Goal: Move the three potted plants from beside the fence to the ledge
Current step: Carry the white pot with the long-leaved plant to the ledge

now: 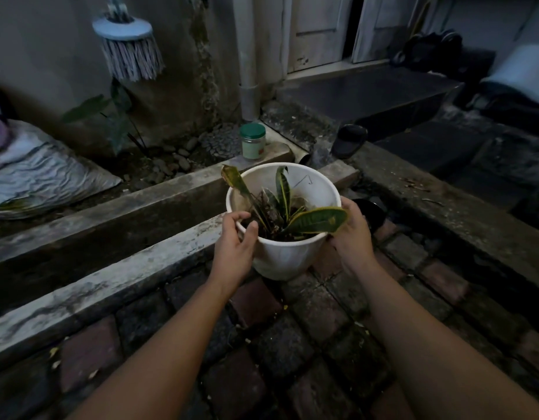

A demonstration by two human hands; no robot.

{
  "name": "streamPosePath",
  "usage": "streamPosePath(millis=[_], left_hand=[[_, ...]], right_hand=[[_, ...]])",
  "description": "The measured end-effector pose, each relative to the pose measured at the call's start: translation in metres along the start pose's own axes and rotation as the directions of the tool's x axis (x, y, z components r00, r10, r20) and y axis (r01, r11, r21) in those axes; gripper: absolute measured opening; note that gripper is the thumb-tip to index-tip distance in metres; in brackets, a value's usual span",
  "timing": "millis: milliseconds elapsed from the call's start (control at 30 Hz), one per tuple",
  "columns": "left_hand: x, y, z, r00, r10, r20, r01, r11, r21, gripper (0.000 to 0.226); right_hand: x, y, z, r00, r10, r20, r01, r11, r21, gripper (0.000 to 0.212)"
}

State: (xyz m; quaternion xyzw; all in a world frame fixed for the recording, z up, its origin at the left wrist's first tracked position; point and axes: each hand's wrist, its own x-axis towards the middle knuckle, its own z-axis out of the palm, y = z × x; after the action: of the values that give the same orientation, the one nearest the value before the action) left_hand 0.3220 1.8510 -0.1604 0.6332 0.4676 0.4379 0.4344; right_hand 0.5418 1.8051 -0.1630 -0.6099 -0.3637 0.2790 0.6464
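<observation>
A white plastic pot [285, 256] holds a small plant with green-and-yellow striped leaves [315, 219]. I hold it in the air above the brick paving, close to the near concrete ledge [110, 286]. My left hand [235, 247] grips the pot's left rim, thumb inside the rim. My right hand [351, 234] grips the right side, partly hidden behind a leaf. No other potted plant of the task is in view.
A drain channel [116, 237] runs between the near ledge and a second concrete ledge [141, 192]. A green-lidded jar [252, 141] stands on the far ledge. A mop head [127, 47], a filled sack [41, 174], a downpipe [247, 71] and a dark sandal [350, 140] lie beyond.
</observation>
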Motion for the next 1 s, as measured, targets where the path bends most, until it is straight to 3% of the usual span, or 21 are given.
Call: streamPosePath(millis=[233,467,633,867,1000], left_hand=[[0.0,-0.005,0.012,0.994,0.039,0.105,-0.039,0.999,0.005,0.013],[0.002,0.002,0.013,0.992,0.008,0.124,-0.014,0.999,0.052,0.016],[0.0,0.003,0.016,0.99,0.018,0.14,-0.024,0.999,0.043,0.012],[0.004,-0.001,0.012,0.99,0.036,0.14,-0.048,0.995,0.086,0.018],[0.006,0.003,0.014,0.987,0.027,0.157,-0.042,0.995,0.089,0.017]], right_hand=[[0.023,0.011,-0.014,0.993,-0.076,0.088,0.075,0.997,0.014,0.035],[0.019,0.006,-0.015,0.989,-0.131,0.071,0.138,0.985,-0.105,0.034],[0.002,0.014,-0.005,0.996,-0.069,-0.049,0.067,0.997,-0.05,0.044],[0.007,0.021,-0.025,1.0,-0.003,0.026,0.008,0.982,-0.189,0.026],[0.009,0.016,-0.023,0.998,0.029,0.052,-0.019,0.985,-0.169,0.032]])
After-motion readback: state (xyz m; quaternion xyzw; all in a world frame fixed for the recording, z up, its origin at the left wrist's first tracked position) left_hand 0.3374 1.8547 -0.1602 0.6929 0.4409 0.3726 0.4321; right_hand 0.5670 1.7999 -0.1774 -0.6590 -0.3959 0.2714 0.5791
